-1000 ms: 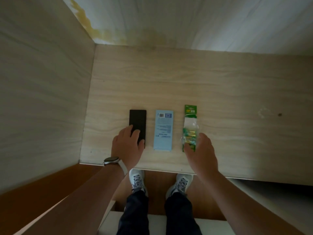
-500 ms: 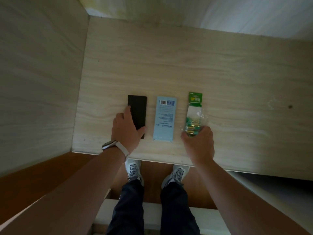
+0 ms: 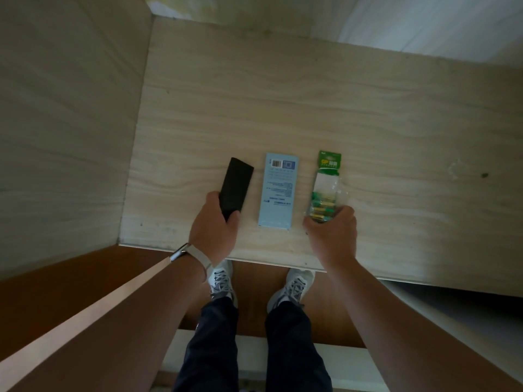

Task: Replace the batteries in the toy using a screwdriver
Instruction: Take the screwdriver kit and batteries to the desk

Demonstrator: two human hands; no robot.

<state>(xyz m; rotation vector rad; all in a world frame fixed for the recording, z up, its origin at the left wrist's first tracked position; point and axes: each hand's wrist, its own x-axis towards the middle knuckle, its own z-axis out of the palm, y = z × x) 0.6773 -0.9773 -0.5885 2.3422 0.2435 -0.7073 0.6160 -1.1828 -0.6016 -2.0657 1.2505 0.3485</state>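
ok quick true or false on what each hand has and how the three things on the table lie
1. The left hand grips the black slab. True.
2. The blue box lies between the slab and the battery pack. True.
3. The right hand holds the blue box. False: it grips the near end of the battery pack.
4. The slab lies square with the box. False: it is angled, its far end leaning toward the box.
5. A bare screwdriver lies on the table. False: none shows.
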